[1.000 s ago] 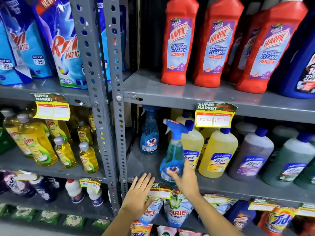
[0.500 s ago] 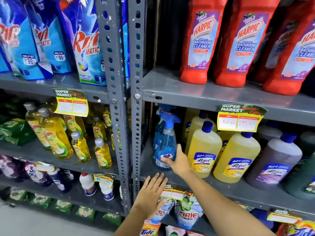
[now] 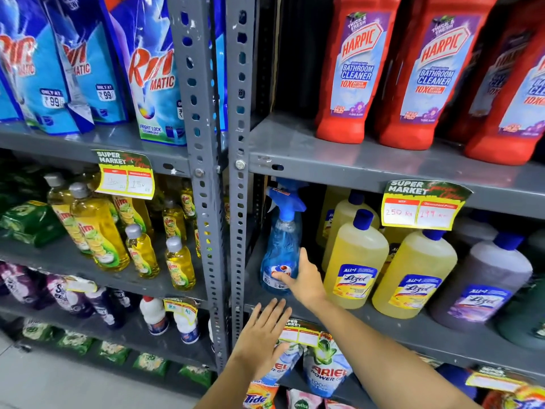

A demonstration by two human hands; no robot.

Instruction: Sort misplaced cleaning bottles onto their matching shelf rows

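A blue spray bottle (image 3: 280,243) with a blue trigger head stands upright at the left end of the middle grey shelf (image 3: 413,335), next to the upright post. My right hand (image 3: 303,280) grips its lower body, thumb on the front label and fingers around its right side. Just right of it stand yellow Lizol bottles (image 3: 355,261), close to my wrist. My left hand (image 3: 261,335) hovers open and flat in front of the shelf's front edge, below the spray bottle, holding nothing.
Red Harpic bottles (image 3: 354,72) fill the shelf above. A purple Lizol bottle (image 3: 483,278) stands further right. Perforated grey posts (image 3: 203,172) split the racks. On the left rack are yellow Vim bottles (image 3: 97,228) and Rin pouches (image 3: 153,72). Ariel pouches (image 3: 324,373) sit below.
My right hand has carried the spray bottle left and back, from the front of the yellow bottles to the shelf's left end. My left hand has stayed near the shelf edge.
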